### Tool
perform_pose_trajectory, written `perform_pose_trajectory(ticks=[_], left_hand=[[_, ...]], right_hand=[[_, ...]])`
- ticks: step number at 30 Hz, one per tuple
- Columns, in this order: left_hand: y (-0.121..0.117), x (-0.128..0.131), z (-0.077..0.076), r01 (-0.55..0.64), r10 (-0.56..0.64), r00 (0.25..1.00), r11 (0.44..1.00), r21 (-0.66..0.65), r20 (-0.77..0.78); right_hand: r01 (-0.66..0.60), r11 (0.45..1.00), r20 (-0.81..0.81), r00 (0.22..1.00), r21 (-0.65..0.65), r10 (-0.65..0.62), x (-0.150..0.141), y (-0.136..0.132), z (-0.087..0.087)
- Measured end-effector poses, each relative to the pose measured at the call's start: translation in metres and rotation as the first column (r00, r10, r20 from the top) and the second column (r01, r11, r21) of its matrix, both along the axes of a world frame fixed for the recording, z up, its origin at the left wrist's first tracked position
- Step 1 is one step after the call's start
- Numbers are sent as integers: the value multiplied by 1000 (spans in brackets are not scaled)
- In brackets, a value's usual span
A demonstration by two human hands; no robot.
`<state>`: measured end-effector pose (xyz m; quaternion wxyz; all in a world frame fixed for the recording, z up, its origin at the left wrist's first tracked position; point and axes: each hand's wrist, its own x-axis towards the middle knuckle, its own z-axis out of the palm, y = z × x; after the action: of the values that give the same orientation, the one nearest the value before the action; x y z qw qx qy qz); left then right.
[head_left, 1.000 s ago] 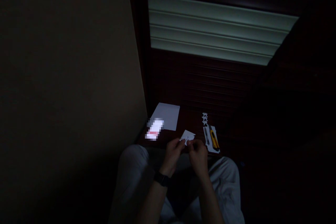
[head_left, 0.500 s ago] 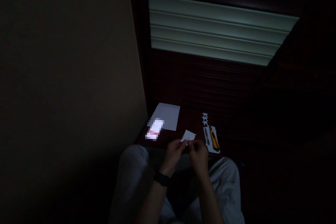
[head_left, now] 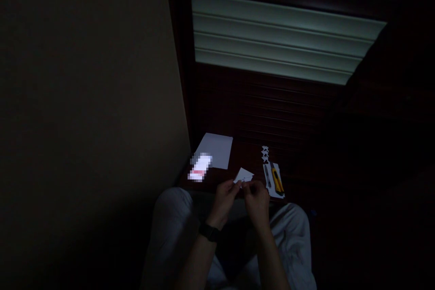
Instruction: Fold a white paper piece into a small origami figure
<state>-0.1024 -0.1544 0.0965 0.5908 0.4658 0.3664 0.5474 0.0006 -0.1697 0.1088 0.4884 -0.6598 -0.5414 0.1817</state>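
A small folded piece of white paper (head_left: 244, 175) is pinched between both hands near the front edge of a dark table. My left hand (head_left: 224, 195), with a dark watch on its wrist, grips the paper's lower left side between thumb and fingers. At the lower right side, my right hand (head_left: 257, 197) has its thumb and fingers closed on the same paper. The far part of the paper sticks out beyond the fingertips; the lower part is hidden by them.
On the right side of the table, a yellow utility knife (head_left: 277, 181) and a slim grey pen-like tool (head_left: 268, 176) lie on white paper. Beyond them stand several small folded paper pieces (head_left: 265, 152). A white sheet (head_left: 217, 147) lies at left, with a lit, blurred-out phone-like screen (head_left: 201, 167) overlapping it.
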Motion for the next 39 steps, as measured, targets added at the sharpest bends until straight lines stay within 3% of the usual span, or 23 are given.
perform_pose_trajectory(ticks=[8, 16, 21, 34, 39], left_hand=[[-1, -1, 9, 41, -35, 989, 998, -41, 142], [-1, -7, 14, 39, -12, 979, 991, -131, 203], [-3, -8, 20, 71, -40, 975, 988, -137, 217], [-3, -9, 19, 74, -38, 971, 986, -147, 234], [-3, -10, 22, 79, -50, 978, 988, -134, 205]], right_hand=[[17, 993, -81, 997, 117, -8, -4, -3, 4], [-92, 971, -39, 994, 220, 103, -1, -3, 9], [-84, 964, -56, 993, 253, 101, 3, -2, 5], [-99, 958, -70, 990, 267, 122, 3, -2, 6], [-96, 967, -147, 980, 236, 133, 4, -1, 6]])
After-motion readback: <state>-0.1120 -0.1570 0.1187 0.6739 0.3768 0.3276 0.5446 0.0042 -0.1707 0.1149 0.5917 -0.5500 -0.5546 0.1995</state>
